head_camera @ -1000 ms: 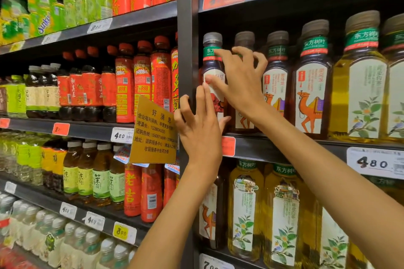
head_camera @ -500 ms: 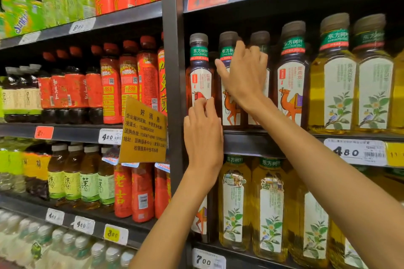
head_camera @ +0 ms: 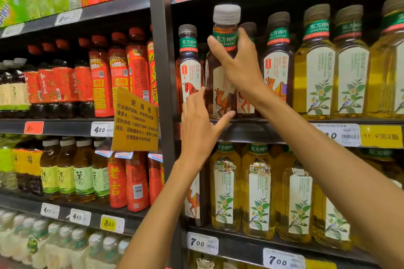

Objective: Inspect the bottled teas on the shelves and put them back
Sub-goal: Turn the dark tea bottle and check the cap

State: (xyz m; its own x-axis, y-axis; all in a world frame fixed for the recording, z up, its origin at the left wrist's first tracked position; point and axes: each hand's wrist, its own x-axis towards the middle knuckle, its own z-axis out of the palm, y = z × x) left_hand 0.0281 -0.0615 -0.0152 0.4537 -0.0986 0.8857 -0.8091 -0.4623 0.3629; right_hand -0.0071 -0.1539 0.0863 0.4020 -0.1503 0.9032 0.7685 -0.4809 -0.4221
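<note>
Here the right hand [head_camera: 240,65] grips the tea bottle [head_camera: 220,85] neck.

Dark metal shelves [head_camera: 247,132], split by a grey upright post [head_camera: 162,76]. Middle right shelf: dark tea bottles [head_camera: 189,67] at left, yellow tea bottles [head_camera: 314,67] at right. Shelf below: more yellow tea bottles [head_camera: 259,190]. Left bay, middle shelf: red-label bottles [head_camera: 100,81]. Price tags [head_camera: 101,129] on shelf edges; a yellow notice card [head_camera: 135,120] hangs off one edge.

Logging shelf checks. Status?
Right hand grips camel-label tea bottle by its neck. Left hand open near its base. Neighbouring bottles close alongside.
</note>
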